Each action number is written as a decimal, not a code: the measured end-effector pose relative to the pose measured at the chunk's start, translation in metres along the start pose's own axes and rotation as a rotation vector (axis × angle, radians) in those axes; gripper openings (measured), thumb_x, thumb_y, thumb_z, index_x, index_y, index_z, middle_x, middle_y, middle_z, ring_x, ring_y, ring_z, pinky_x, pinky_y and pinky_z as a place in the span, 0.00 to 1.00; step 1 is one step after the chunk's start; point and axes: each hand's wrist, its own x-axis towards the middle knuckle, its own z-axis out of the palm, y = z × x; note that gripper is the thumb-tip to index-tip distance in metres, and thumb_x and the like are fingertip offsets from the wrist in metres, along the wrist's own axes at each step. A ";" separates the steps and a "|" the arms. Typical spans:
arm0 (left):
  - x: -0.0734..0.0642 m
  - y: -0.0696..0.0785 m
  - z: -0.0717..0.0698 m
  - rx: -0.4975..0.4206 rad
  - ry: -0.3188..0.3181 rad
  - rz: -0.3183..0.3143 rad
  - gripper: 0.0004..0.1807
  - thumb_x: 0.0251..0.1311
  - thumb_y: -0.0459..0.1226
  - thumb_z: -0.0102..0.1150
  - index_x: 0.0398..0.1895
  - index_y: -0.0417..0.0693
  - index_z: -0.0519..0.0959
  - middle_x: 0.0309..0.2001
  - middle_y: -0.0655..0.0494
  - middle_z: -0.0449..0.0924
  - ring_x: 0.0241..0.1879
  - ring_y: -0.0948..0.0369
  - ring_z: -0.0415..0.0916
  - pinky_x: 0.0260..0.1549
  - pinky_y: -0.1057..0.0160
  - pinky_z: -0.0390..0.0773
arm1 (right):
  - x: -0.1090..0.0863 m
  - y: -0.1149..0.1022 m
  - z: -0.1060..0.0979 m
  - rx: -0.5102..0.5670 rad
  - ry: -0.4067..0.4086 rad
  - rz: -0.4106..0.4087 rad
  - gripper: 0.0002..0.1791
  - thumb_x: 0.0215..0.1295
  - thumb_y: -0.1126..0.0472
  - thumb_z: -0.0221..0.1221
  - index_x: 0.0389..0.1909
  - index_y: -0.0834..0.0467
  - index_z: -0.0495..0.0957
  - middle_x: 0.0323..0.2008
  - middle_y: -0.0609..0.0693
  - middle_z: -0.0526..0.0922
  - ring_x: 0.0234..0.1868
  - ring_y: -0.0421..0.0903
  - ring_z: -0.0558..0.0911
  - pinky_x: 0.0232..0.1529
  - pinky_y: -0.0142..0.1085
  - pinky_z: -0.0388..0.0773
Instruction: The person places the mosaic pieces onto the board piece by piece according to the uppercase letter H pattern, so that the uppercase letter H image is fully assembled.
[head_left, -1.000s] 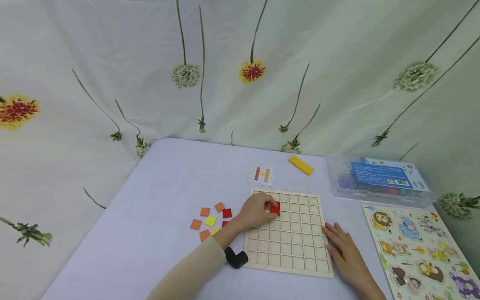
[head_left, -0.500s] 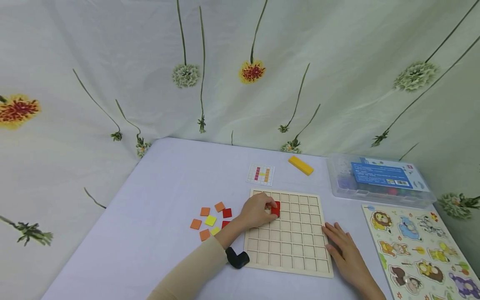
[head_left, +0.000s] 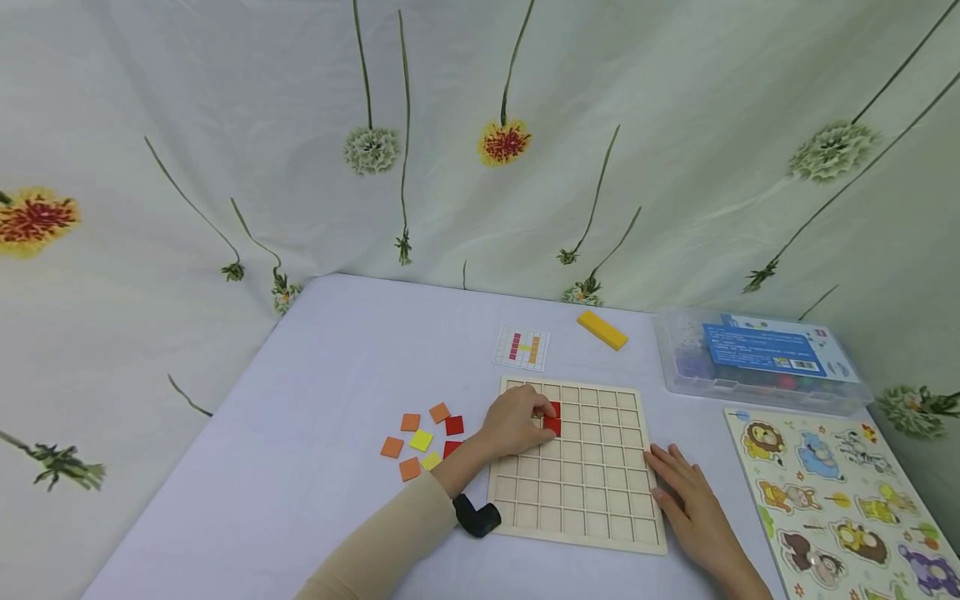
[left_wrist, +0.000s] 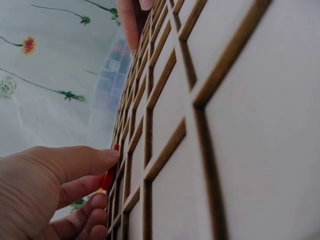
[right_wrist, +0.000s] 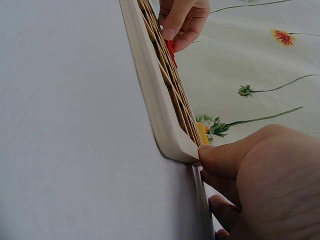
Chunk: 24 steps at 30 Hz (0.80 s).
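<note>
Near the upper left of the wooden grid board, my left hand pinches a red square tile between thumb and fingers, down at the grid. Behind it a second red tile sits in the board, partly covered by the index finger. The left wrist view has the pinched red piece just under the thumb tip, at the grid's surface. Along the board's right edge lies my right hand, fingers extended, its thumb touching the rim in the right wrist view.
Loose orange tiles, yellow tiles and red tiles lie left of the board. Behind it are a pattern card and a yellow block. A clear plastic box and an animal puzzle board stand right.
The pinched red tile has shifted slightly toward the near side, and the two red squares now show apart. Both hands have stayed nearly still.
</note>
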 end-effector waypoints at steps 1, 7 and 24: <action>0.000 0.000 0.000 0.003 -0.002 -0.001 0.08 0.51 0.40 0.71 0.34 0.50 0.86 0.31 0.61 0.77 0.33 0.67 0.68 0.34 0.71 0.68 | 0.000 0.000 0.000 0.000 0.000 0.000 0.24 0.68 0.65 0.56 0.64 0.64 0.71 0.67 0.66 0.68 0.73 0.20 0.43 0.69 0.66 0.41; -0.001 0.000 0.001 0.009 -0.008 -0.004 0.10 0.50 0.41 0.71 0.35 0.50 0.86 0.31 0.62 0.76 0.33 0.67 0.68 0.33 0.71 0.68 | 0.000 -0.001 -0.001 0.001 -0.005 0.000 0.24 0.68 0.65 0.56 0.64 0.64 0.71 0.67 0.66 0.68 0.70 0.15 0.41 0.69 0.67 0.42; -0.050 0.000 -0.076 -0.245 0.238 0.019 0.17 0.53 0.36 0.71 0.47 0.45 0.81 0.37 0.51 0.79 0.39 0.55 0.76 0.38 0.63 0.79 | -0.001 -0.002 0.000 0.000 -0.021 0.020 0.24 0.70 0.63 0.55 0.65 0.64 0.70 0.67 0.66 0.67 0.77 0.35 0.46 0.69 0.66 0.40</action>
